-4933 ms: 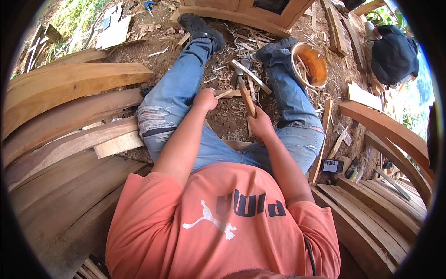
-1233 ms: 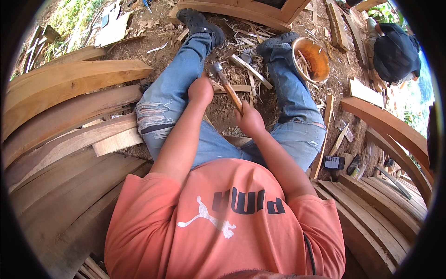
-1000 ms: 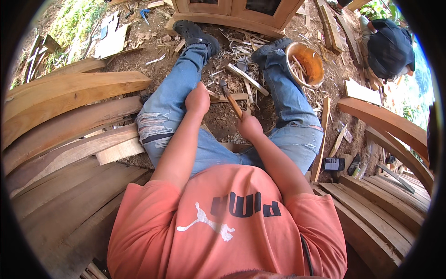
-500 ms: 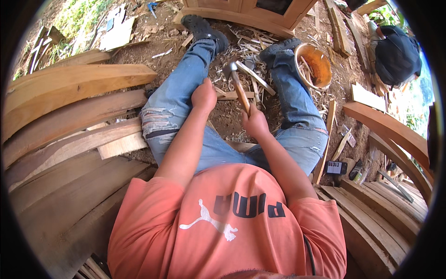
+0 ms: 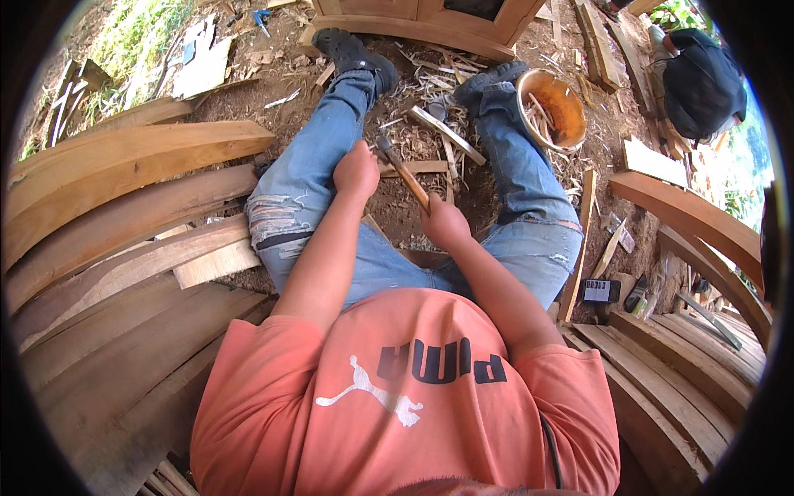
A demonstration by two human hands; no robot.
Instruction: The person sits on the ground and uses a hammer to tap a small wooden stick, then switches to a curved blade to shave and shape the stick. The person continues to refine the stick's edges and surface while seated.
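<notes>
My right hand (image 5: 445, 221) is wrapped round the wooden handle of a hammer (image 5: 408, 180). The hammer slants up and to the left, and its metal head is just right of my left hand (image 5: 357, 171). That left hand is a closed fist beside my left shin, thumb side up; whatever it may grip is hidden. Right of the fist, a short flat strip of wood (image 5: 423, 167) lies across the ground between my legs. A longer pale stick (image 5: 448, 135) lies at an angle beyond it, among wood shavings.
An orange-lined bucket (image 5: 566, 112) holding wood scraps stands by my right foot. Curved timbers (image 5: 141, 153) are stacked at left, with planks (image 5: 653, 364) at right. A wooden cabinet (image 5: 389, 25) is ahead. Another person (image 5: 703, 87) bends down at far right. A phone (image 5: 601, 290) lies near my right knee.
My right hand has swung the hammer down and left, bringing its head close to my left fist. The left hand stays closed in nearly the same place. The whole view has shifted slightly.
</notes>
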